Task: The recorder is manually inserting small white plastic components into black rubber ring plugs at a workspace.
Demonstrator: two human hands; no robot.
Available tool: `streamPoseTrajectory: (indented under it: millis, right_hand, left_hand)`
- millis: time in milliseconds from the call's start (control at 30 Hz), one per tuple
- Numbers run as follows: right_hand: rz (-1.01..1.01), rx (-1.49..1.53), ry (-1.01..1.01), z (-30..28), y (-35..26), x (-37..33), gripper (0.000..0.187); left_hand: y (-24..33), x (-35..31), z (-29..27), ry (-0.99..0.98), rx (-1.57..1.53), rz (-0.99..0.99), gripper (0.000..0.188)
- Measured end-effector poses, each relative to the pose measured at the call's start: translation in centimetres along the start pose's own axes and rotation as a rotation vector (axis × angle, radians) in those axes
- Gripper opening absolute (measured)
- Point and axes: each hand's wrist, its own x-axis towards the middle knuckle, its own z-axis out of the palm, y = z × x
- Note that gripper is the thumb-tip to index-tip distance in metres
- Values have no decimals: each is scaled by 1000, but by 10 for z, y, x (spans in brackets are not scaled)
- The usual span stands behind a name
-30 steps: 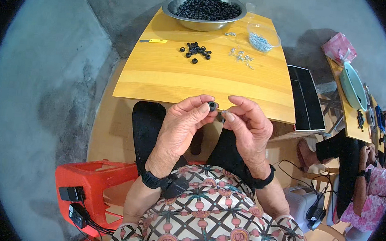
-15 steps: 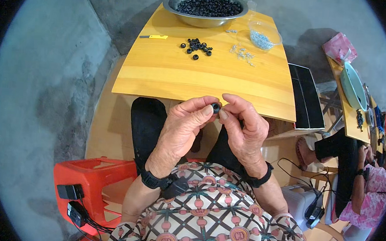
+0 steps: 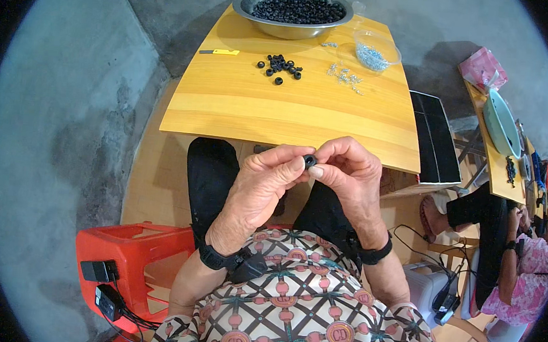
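R hand (image 3: 353, 176) now meets blk part (image 3: 310, 161), apart 1 s ago. L hand (image 3: 260, 179) pinches part at 9 o'clock, R at 3; part sits just off tabletop's (image 3: 227, 114) 6 o'clock edge.

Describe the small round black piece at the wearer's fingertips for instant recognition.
Start at the yellow wooden table. Just off its near edge, the left hand and right hand pinch the small round black piece, its hole showing. Unlike the loose black pieces scattered on the table, it is held between fingertips.
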Motion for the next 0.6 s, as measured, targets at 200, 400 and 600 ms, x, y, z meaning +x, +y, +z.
streamPoseTrajectory:
  millis: [200,400,600]
  right_hand:
    - [93,187,-20,-2,6,1,16]
    - [69,201,-15,9,14,0,12]
    - [-23,-216,0,2,14,11,13]
  left_hand:
    - [-2,1,5,19,42,2,25]
    - [5,-7,-6,18,154,65,28]
    - [-1,8,-18,30,-24,-37,25]
